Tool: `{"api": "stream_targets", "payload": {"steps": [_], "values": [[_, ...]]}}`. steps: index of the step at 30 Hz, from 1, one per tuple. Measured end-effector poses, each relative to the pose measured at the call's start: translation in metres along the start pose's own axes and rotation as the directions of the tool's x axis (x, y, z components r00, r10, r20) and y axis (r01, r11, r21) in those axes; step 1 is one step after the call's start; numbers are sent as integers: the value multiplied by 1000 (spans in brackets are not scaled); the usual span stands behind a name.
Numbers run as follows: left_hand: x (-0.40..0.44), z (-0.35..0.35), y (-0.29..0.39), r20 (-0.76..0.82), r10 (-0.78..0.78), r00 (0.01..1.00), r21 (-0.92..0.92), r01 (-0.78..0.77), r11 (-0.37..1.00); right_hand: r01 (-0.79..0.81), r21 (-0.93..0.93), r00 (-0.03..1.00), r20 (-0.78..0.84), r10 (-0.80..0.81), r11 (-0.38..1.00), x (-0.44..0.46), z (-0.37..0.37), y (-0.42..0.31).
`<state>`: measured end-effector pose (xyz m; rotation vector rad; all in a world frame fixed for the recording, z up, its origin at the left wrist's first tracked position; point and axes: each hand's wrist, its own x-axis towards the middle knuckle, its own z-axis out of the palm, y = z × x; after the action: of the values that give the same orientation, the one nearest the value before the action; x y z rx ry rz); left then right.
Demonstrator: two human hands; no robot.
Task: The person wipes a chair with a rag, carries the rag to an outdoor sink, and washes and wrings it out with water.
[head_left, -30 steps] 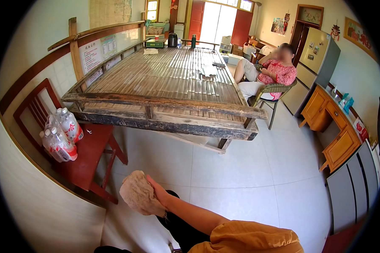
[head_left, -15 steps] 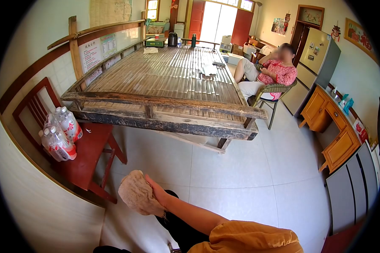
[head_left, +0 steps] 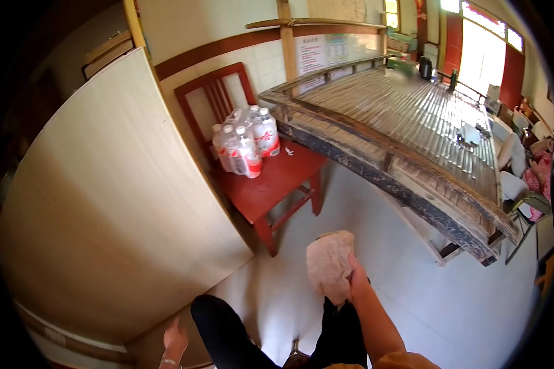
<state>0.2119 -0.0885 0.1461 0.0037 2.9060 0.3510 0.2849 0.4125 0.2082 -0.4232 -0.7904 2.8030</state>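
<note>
A folded beige cloth (head_left: 330, 263) is gripped in my right hand (head_left: 358, 278), held out above my right knee, with the thumb on its near side. The cloth hangs over the tiled floor, apart from the furniture. At the lower left, my left hand (head_left: 176, 338) is beside my left knee, close to the pale wooden panel. Nothing shows in it, and at least one finger is stretched out; the rest are hard to make out. In front of me a red wooden chair (head_left: 258, 190) bears several shrink-wrapped plastic bottles (head_left: 243, 147) with red and white labels.
A large bamboo-slat bed (head_left: 375, 101) with a dark worn wooden edge spans the right side. On it are a dark flask (head_left: 425, 67) and a white cloth (head_left: 471, 134). A curved pale panel (head_left: 117, 203) stands at left. Another person (head_left: 538, 169) sits at far right.
My view has turned left, so the chair and bottles now sit nearer the middle. My left hand has come into view. The cloth stays in my right hand.
</note>
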Motion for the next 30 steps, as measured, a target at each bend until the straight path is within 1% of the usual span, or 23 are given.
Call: {"api": "stream_targets", "payload": {"steps": [1,3,4,5,6,8,9,11,12,13,15,16,17,18,19,20,21,22,23,24,27,28,30], "values": [[-14,-56,9,-168,120,979,-36,-128,991,-11,-18,1000,26,11,1000,-13,10,17],[-12,-66,75,-344,323,882,-243,-416,876,-50,-88,999,3,51,995,-24,4,23],[-8,-62,108,-254,261,931,-488,-356,797,-76,-20,997,-20,76,997,-28,13,13],[-5,-53,137,-256,329,909,-579,-417,701,-94,51,995,-41,96,994,-32,20,7],[-4,-51,166,-135,391,910,-651,-379,658,-108,60,993,-36,110,992,-36,24,7],[-9,-49,226,68,480,874,-854,-198,481,-97,36,995,-27,98,995,-41,33,7],[-15,-44,249,74,476,876,-848,-196,493,-103,48,994,-27,104,994,-47,34,10],[-28,-30,291,222,551,804,-945,38,326,-126,39,992,32,125,991,-59,33,10],[-34,-24,305,278,594,755,-957,164,240,-135,40,990,36,133,990,-63,34,9],[-41,-17,319,274,591,759,-959,165,232,-133,52,990,46,131,990,-68,33,5],[-53,-10,337,386,750,538,-801,598,-17,-133,68,990,54,130,989,-77,36,1],[-61,-10,341,387,749,538,-800,600,-18,-152,2,988,-35,152,988,-81,37,0],[-69,-11,345,390,777,493,-724,686,-73,-176,-60,978,-127,167,983,-85,39,-1],[-75,-10,348,387,806,449,-634,764,-121,-178,-59,977,-130,170,982,-88,41,-3],[-72,9,344,366,849,382,-489,855,-173,-213,-271,966,-206,159,939,-90,43,-6],[-76,13,340,369,848,381,-487,856,-173,-252,-466,952,-276,132,848,-91,45,-6],[-80,13,336,341,845,411,-493,844,-212,-256,-466,951,-279,134,847,-87,38,-2],[-83,11,332,313,841,442,-496,831,-252,-35,-765,994,-95,-59,643,-79,25,5],[-84,6,328,330,836,438,-490,837,-245,198,-924,974,147,-173,327,-72,15,11],[-79,4,323,331,835,439,-483,839,-249,192,-926,975,143,-168,324,-64,10,15],[-54,4,307,310,805,506,-488,811,-322,317,-940,924,276,-265,124,-42,3,19],[-41,-1,298,304,813,497,-467,821,-328,306,-944,928,267,-258,122,-36,7,16],[-11,-17,286,219,793,568,-533,751,-391,259,-954,952,227,-204,151,-24,17,6]]}}
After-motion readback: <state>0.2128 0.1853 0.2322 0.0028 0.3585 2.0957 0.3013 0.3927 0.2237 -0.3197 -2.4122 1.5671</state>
